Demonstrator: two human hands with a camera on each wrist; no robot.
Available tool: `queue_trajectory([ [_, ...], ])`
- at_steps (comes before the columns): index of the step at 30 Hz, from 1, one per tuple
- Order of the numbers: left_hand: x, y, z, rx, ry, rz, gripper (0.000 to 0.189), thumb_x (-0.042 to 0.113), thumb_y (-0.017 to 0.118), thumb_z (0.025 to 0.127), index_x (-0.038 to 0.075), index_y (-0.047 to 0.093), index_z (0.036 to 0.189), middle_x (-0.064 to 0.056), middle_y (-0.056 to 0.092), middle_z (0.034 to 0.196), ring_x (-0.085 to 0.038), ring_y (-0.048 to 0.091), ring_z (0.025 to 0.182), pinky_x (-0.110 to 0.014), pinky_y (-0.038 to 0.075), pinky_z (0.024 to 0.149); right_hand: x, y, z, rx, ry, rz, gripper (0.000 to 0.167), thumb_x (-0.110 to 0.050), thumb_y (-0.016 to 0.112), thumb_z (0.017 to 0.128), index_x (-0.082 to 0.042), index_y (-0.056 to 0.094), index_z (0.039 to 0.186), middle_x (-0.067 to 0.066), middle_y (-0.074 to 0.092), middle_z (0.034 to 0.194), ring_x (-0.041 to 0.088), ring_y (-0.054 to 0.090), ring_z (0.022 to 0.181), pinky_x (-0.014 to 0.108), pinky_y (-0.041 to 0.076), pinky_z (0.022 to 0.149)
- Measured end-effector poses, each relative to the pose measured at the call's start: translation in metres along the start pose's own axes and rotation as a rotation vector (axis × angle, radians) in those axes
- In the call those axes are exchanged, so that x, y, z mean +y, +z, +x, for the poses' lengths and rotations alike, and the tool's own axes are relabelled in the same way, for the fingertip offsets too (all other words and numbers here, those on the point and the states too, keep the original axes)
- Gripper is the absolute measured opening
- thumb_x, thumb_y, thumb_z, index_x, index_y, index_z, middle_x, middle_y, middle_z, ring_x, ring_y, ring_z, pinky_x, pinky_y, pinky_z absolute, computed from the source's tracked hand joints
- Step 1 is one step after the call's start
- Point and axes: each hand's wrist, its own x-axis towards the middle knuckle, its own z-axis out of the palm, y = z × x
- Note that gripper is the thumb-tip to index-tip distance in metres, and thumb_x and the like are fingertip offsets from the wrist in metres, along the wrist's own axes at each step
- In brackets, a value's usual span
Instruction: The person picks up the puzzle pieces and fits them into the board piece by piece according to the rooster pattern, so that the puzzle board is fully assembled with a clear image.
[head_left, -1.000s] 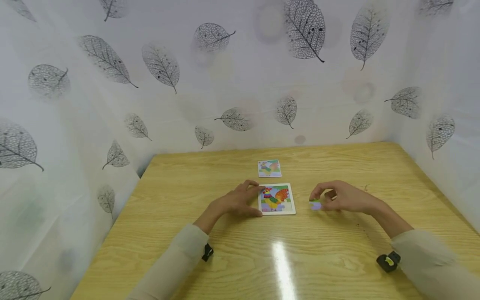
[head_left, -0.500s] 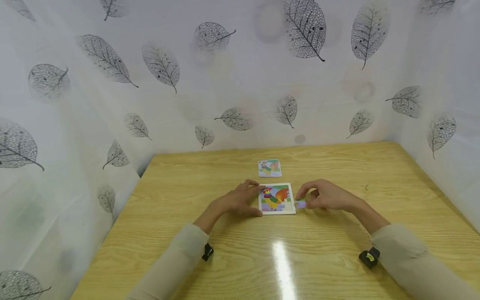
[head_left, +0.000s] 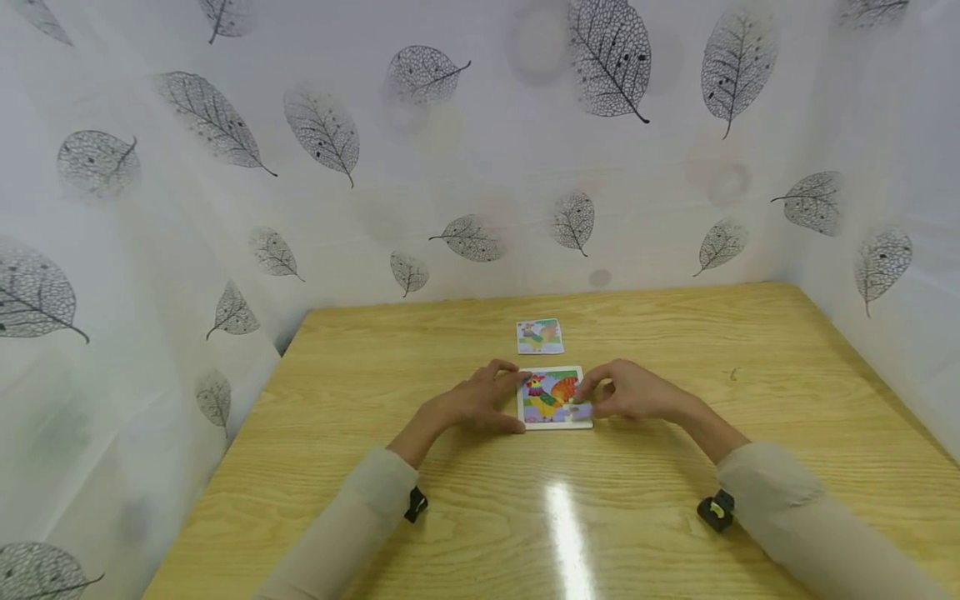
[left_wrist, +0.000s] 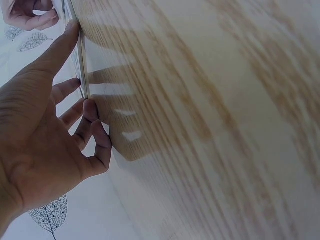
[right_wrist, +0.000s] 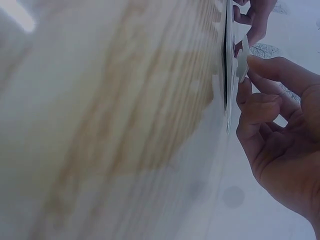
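Note:
A framed jigsaw puzzle [head_left: 556, 426] with a colourful rooster picture lies flat on the table. My left hand [head_left: 477, 403] holds its left side, thumb by the near corner and fingers by the far corner. In the left wrist view, the left thumb and fingertips touch the puzzle's thin edge. Between thumb and forefinger, my right hand [head_left: 633, 391] pinches a light purple puzzle piece [head_left: 580, 411] over the picture's lower right part. The right wrist view shows this puzzle piece [right_wrist: 243, 62] tilted, just off the board surface; whether its lower tip touches cannot be told.
Behind the puzzle lies a small square card [head_left: 539, 337] with a paler rooster picture. The wooden table [head_left: 465, 517] meets a leaf-print white cloth [head_left: 495, 167] at the back and sides. Each wrist bears a dark strap device.
From the right of the puzzle, my right hand has moved left with the purple piece, which is now over the frame's lower right. My left hand has stayed in place.

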Motion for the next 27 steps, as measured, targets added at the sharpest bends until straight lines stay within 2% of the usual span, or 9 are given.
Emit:
queue_trajectory([
  [5,0.0,0.001,0.0,0.005,0.008,0.008,0.086,0.048,0.074,0.095,0.024,0.031,0.165,-0.005,0.027,0.165,-0.031,0.03,0.151,-0.053,0.037,0.119,-0.002,0.003,0.005,0.007,-0.006,-0.065,0.019,-0.001,0.079,0.086,-0.001,0.076,0.105,0.014,0.07,0.111,0.005,0.037,0.049,0.021,0.037,0.047],
  [9,-0.001,0.003,0.003,0.008,0.007,0.002,0.085,0.046,0.075,0.094,0.024,0.032,0.165,-0.006,0.028,0.164,-0.031,0.032,0.15,-0.053,0.038,0.118,-0.003,0.005,0.009,0.017,-0.014,-0.115,0.018,-0.001,0.08,0.084,-0.002,0.077,0.102,0.012,0.071,0.104,0.01,0.042,0.057,0.022,0.038,0.052],
  [13,0.0,0.003,0.003,0.003,-0.004,-0.004,0.086,0.047,0.075,0.094,0.026,0.031,0.165,-0.004,0.027,0.165,-0.03,0.032,0.15,-0.053,0.038,0.117,-0.005,0.007,0.011,0.032,-0.022,-0.173,0.017,-0.002,0.082,0.083,-0.005,0.077,0.099,0.007,0.072,0.104,0.018,0.056,0.08,0.03,0.05,0.071],
  [16,0.001,0.001,0.001,0.003,-0.004,-0.007,0.085,0.047,0.075,0.095,0.025,0.031,0.165,-0.005,0.027,0.165,-0.031,0.031,0.15,-0.054,0.038,0.117,-0.005,0.009,0.013,0.043,-0.031,-0.205,0.018,-0.003,0.083,0.083,-0.006,0.077,0.099,0.005,0.073,0.104,0.023,0.06,0.098,0.039,0.052,0.086],
  [27,-0.006,0.006,0.006,0.004,-0.02,-0.01,0.087,0.048,0.076,0.093,0.03,0.03,0.165,-0.002,0.026,0.164,-0.029,0.031,0.15,-0.052,0.038,0.117,-0.005,0.015,0.014,0.061,-0.021,-0.163,0.024,0.001,0.084,0.08,-0.004,0.074,0.101,0.007,0.071,0.106,0.025,0.06,0.099,0.04,0.053,0.086],
])
